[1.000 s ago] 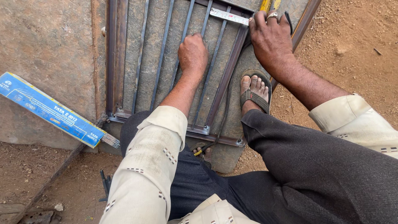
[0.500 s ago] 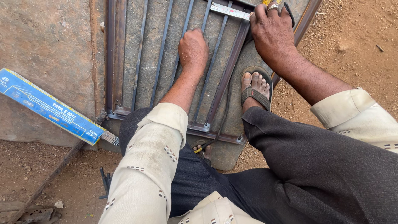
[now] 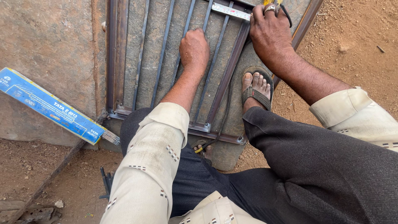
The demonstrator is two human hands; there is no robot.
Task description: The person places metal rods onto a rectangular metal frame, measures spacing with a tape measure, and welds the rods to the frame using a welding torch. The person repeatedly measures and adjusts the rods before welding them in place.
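A metal grille frame (image 3: 174,70) is laid flat on a stone slab (image 3: 49,45), which sits on the ground (image 3: 356,49). The left hand (image 3: 194,49) is set on the bars at mid-frame. The right hand (image 3: 271,35) is placed at the far right corner, over a tape measure (image 3: 230,11) stretched across the far bars. A sandalled foot (image 3: 257,88) is planted just right of the frame's right rail. A long box of rods (image 3: 52,106) lies left of the frame, near end pointing to the frame's near left corner.

Long blue box (image 3: 52,107), rusty brown metal grille (image 3: 166,62), dark trousers (image 3: 315,170), cream dotted sleeves (image 3: 153,166).
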